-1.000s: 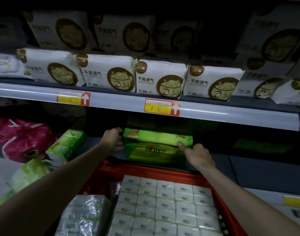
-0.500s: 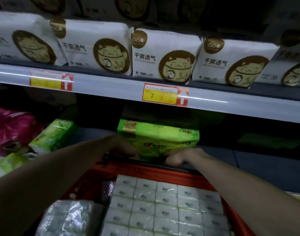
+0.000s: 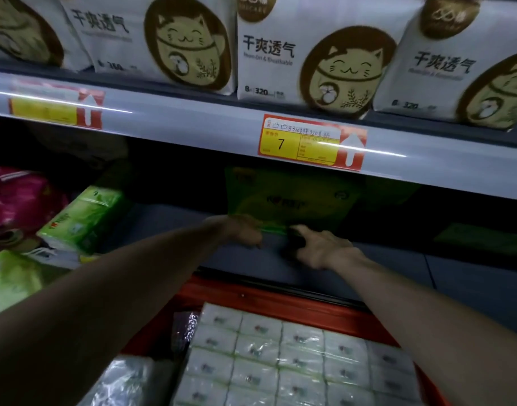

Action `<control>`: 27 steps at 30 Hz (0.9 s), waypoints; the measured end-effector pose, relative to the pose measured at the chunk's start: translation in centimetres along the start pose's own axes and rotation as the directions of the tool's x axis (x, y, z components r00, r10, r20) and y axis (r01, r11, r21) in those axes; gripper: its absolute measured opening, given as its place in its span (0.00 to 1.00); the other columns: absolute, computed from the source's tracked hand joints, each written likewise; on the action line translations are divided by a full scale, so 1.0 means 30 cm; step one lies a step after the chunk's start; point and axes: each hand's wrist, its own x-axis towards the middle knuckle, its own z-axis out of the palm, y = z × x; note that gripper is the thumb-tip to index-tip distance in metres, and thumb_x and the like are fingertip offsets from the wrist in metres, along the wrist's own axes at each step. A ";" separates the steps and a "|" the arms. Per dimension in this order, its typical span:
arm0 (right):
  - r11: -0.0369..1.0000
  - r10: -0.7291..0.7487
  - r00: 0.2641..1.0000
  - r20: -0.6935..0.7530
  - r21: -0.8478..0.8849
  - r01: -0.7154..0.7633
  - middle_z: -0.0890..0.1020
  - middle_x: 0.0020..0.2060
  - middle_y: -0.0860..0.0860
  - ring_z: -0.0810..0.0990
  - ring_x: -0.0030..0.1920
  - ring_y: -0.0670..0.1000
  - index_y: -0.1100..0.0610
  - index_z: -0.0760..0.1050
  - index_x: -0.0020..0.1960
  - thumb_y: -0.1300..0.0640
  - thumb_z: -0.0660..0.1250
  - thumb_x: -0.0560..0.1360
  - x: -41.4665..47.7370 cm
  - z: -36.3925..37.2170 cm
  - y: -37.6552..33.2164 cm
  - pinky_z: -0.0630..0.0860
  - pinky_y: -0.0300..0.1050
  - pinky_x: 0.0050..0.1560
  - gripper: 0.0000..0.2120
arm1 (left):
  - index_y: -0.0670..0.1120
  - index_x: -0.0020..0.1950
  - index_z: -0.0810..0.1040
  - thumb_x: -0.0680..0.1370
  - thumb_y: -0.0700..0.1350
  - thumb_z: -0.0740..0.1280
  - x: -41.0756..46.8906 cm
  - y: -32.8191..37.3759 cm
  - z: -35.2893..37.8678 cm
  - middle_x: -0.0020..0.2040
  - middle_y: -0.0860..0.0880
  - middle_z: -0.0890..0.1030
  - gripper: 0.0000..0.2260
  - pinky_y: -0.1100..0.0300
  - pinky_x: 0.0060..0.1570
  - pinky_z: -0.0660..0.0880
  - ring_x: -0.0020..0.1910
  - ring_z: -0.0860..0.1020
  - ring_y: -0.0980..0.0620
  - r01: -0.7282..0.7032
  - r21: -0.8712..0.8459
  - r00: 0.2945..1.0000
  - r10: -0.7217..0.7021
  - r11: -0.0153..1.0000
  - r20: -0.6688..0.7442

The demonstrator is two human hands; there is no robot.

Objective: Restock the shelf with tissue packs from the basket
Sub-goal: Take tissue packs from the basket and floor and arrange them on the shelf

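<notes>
Standing at frame centre on the dark lower shelf (image 3: 398, 276), the green pack (image 3: 286, 200) has both hands at its bottom edge. The left hand (image 3: 242, 231) and right hand (image 3: 319, 247) touch it with curled fingers; whether they grip it, I cannot tell. The red basket (image 3: 251, 291) sits below, holding white packs (image 3: 280, 361).

Dim, lower shelf (image 3: 398, 276) shadowed; motion blur throughout.
</notes>
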 end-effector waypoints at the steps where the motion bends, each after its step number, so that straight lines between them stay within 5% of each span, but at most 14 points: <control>1: 1.000 0.021 1.000 -0.021 -0.005 -0.021 0.68 0.79 0.55 0.70 0.76 0.58 0.36 0.52 0.83 0.38 0.61 0.80 0.000 -0.008 0.005 0.68 0.51 0.75 0.35 | 0.47 0.81 0.65 0.82 0.47 0.67 0.004 0.002 0.003 0.77 0.44 0.71 0.28 0.60 0.59 0.72 0.69 0.74 0.47 -0.001 -0.003 1.000 0.001 1.000 -0.013; 4: 1.000 0.015 0.999 -0.036 -0.002 -0.015 0.69 0.79 0.56 0.70 0.76 0.60 0.37 0.52 0.83 0.38 0.61 0.81 -0.007 -0.017 0.005 0.68 0.52 0.76 0.34 | 0.48 0.84 0.58 0.81 0.49 0.68 0.028 -0.015 0.020 0.82 0.46 0.61 0.33 0.59 0.72 0.65 0.79 0.65 0.46 0.042 -0.049 0.999 -0.042 0.998 -0.014; 9: 0.999 0.009 1.000 0.022 -0.040 -0.008 0.65 0.81 0.58 0.66 0.78 0.60 0.37 0.45 0.84 0.40 0.61 0.80 -0.046 -0.016 -0.003 0.65 0.53 0.77 0.37 | 0.49 0.85 0.51 0.82 0.49 0.66 -0.012 -0.014 0.025 0.84 0.46 0.55 0.36 0.57 0.77 0.62 0.81 0.59 0.44 0.054 -0.049 0.998 -0.055 0.997 -0.020; 12: 1.000 0.011 1.000 0.017 -0.026 -0.011 0.64 0.81 0.58 0.65 0.79 0.60 0.47 0.54 0.85 0.40 0.60 0.82 -0.098 -0.042 -0.020 0.65 0.52 0.77 0.35 | 0.49 0.85 0.52 0.82 0.51 0.66 -0.090 0.010 0.001 0.84 0.46 0.57 0.35 0.58 0.76 0.62 0.81 0.61 0.44 0.042 -0.017 0.997 -0.043 0.999 -0.058; 15: 1.000 -0.007 1.000 -0.008 0.028 0.008 0.78 0.69 0.59 0.79 0.66 0.59 0.56 0.76 0.70 0.43 0.60 0.81 -0.190 -0.083 -0.052 0.75 0.46 0.60 0.24 | 0.50 0.83 0.61 0.81 0.52 0.66 -0.217 0.055 -0.023 0.81 0.44 0.65 0.30 0.56 0.72 0.67 0.77 0.67 0.43 -0.018 -0.001 0.996 0.018 1.000 -0.082; 21: 0.978 -0.177 0.968 -0.178 0.075 0.193 0.81 0.49 0.55 0.82 0.47 0.55 0.51 0.77 0.49 0.36 0.60 0.75 -0.558 -0.117 -0.140 0.78 0.47 0.45 0.19 | 0.50 0.81 0.65 0.84 0.53 0.64 -0.625 0.157 0.007 0.80 0.44 0.66 0.26 0.57 0.71 0.66 0.76 0.68 0.43 -0.145 0.004 0.979 0.144 0.989 -0.142; 24: 0.960 -0.270 0.942 -0.200 0.018 0.279 0.81 0.52 0.54 0.80 0.49 0.53 0.51 0.77 0.55 0.38 0.62 0.79 -0.786 -0.073 -0.156 0.76 0.48 0.46 0.18 | 0.52 0.81 0.63 0.83 0.55 0.64 -0.847 0.170 0.050 0.81 0.48 0.65 0.27 0.57 0.74 0.64 0.77 0.66 0.46 -0.224 -0.018 0.959 0.217 0.974 -0.185; 27: 0.943 -0.323 0.918 -0.229 0.003 0.332 0.81 0.63 0.49 0.80 0.61 0.53 0.49 0.76 0.63 0.36 0.58 0.77 -0.984 0.016 -0.133 0.76 0.48 0.57 0.23 | 0.54 0.82 0.60 0.83 0.54 0.66 -1.032 0.118 0.119 0.81 0.50 0.65 0.29 0.55 0.74 0.65 0.76 0.68 0.49 -0.244 -0.066 0.957 0.228 0.968 -0.180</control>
